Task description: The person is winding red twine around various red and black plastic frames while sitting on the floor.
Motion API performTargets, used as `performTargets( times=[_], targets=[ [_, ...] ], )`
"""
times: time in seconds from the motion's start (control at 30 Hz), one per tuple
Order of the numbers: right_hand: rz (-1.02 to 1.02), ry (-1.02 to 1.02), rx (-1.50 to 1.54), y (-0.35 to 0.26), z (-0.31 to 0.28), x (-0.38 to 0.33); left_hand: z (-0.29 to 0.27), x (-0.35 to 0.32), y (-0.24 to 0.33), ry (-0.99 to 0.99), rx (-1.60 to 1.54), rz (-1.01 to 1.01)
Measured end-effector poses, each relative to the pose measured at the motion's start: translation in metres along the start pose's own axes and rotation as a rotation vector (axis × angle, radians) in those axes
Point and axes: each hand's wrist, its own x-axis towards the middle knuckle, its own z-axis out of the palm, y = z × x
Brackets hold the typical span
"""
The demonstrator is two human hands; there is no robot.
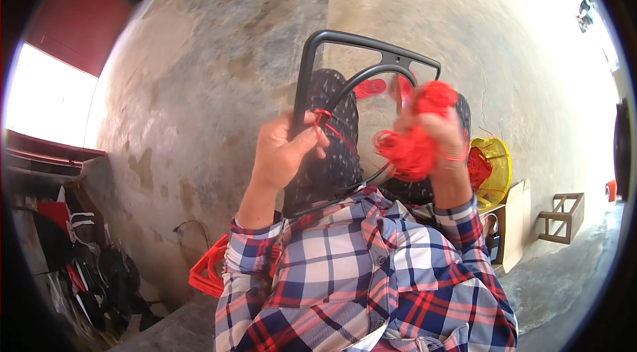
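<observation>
Cord: a tangled bundle of red cord (417,141) sits in front of the chest, a strand running left to the frame
Frame: a dark metal chair frame (312,67) stands upright over the lap; red cord is knotted round its left bar
Left hand: left hand (282,153) is closed on the left bar at the knot
Right hand: right hand (441,136) is clenched on the bundle
Containers: a yellow mesh basket (494,163) at right holds more red cord; an open cardboard box (514,222) stands just below it, contents unclear
Around: concrete floor (219,53); red plastic piece (209,269) lower left; small wooden frame (563,216) far right

Stained concrete floor (219,53), bright window (50,96), perhaps a wooden stool (563,218)
</observation>
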Motion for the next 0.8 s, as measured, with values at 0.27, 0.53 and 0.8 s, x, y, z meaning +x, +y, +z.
performTargets(
  times=[0.27, 0.53, 0.8],
  targets=[
    [-0.015, 0.022, -0.062, 0.058, 0.053, 0.015, 0.016, -0.006, 0.004, 0.007, 0.113, 0.061],
    [-0.070, 0.110, 0.002, 0.057, 0.064, 0.008, 0.018, -0.005, 0.003, 0.053, 0.073, 0.052],
    [-0.883, -0.124, -1.008, 0.048, 0.051, 0.019, 0.022, -0.003, 0.010, 0.053, 0.181, 0.089]
  ],
)
